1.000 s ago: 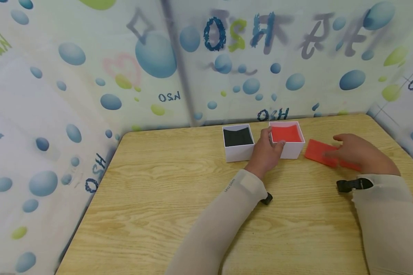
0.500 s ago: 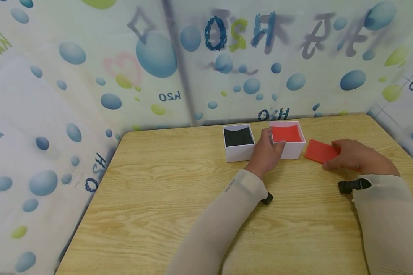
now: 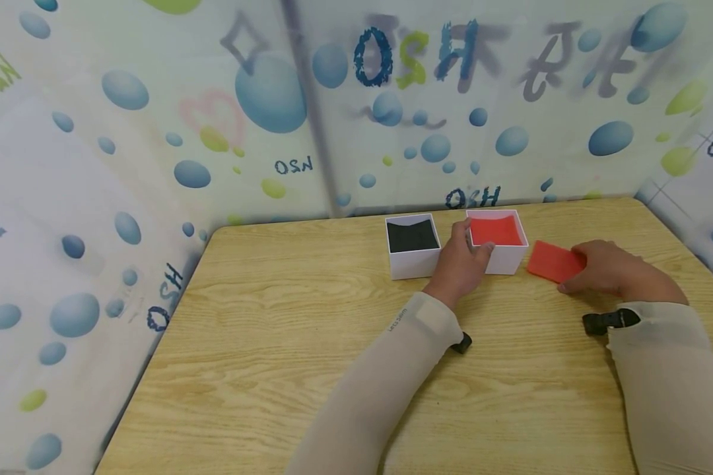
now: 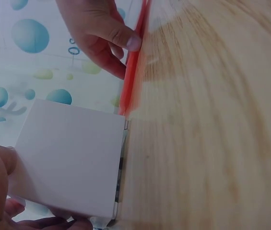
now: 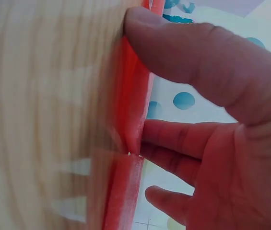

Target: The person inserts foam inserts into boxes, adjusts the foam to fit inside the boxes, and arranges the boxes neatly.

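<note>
My left hand (image 3: 459, 267) grips the left side of a white box (image 3: 505, 260), its thumb at the front rim. Inside the box shows a red filling (image 3: 495, 231). To the right, my right hand (image 3: 609, 267) spans a flat red slab (image 3: 552, 261) on the table, thumb on the near edge and fingers on the far edge. In the right wrist view, the thumb presses one red slab (image 5: 137, 100), and a second red slab (image 5: 125, 191) lies end to end with it. The right palm hides part of them in the head view.
A second white box (image 3: 412, 266) with a black filling (image 3: 412, 237) stands just left of the left hand. The wooden table (image 3: 273, 330) meets a patterned wall (image 3: 356, 152) behind the boxes.
My right hand has come down onto the red slab, its thumb and fingers closing on the edges. My left hand stays on the box.
</note>
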Tool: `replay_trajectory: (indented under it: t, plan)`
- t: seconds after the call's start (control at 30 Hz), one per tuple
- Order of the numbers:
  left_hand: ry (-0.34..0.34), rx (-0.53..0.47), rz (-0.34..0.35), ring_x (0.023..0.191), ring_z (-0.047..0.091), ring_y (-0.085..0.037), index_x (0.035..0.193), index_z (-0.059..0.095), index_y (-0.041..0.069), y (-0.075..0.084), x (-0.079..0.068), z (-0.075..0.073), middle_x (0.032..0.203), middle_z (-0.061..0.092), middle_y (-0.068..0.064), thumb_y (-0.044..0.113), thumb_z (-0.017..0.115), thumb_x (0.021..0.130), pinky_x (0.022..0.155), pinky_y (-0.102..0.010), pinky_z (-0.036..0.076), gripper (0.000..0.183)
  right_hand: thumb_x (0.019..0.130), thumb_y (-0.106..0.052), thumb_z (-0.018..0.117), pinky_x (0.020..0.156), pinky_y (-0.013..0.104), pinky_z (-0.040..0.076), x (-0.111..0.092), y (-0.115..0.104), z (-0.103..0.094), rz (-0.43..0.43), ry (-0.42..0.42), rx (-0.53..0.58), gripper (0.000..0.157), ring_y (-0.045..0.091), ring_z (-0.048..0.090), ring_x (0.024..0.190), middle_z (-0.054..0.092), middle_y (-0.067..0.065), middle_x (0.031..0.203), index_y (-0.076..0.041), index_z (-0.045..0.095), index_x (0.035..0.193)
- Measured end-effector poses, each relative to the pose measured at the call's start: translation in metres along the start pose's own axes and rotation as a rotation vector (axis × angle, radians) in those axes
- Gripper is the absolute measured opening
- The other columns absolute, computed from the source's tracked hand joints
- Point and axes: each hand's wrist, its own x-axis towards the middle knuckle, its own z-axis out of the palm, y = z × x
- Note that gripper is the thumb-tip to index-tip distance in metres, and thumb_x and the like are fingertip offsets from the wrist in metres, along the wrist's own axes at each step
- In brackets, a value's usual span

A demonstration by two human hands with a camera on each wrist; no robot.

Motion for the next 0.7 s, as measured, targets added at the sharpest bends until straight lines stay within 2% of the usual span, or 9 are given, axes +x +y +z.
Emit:
replay_trajectory:
  t: [0.33,0.7]
  plan:
    - [0.004,0.007,0.018,0.142,0.053,-0.016,0.161,0.030,0.032,-0.0021,0.0010,0.0007,0.157,0.053,0.008,0.043,0.063,0.106,0.116,-0.044,0.048,0.065,0.079,-0.040,0.090,0.084,0.061,0.052,0.0033,-0.0023,0.0005,-0.002,0.023,0.030,0.096,0.051,0.048,0.107,0.050,0.040,0.125,0.023,0.044,0.136]
    - [-0.002,0.004,0.018,0.142,0.053,-0.016,0.162,0.030,0.032,-0.0029,0.0019,0.0006,0.158,0.052,0.008,0.043,0.063,0.106,0.117,-0.043,0.047,0.065,0.083,-0.033,0.085,0.085,0.059,0.053,0.0019,-0.0077,-0.0013,0.017,0.047,0.091,0.095,0.049,0.051,0.106,0.050,0.039,0.127,0.024,0.034,0.140]
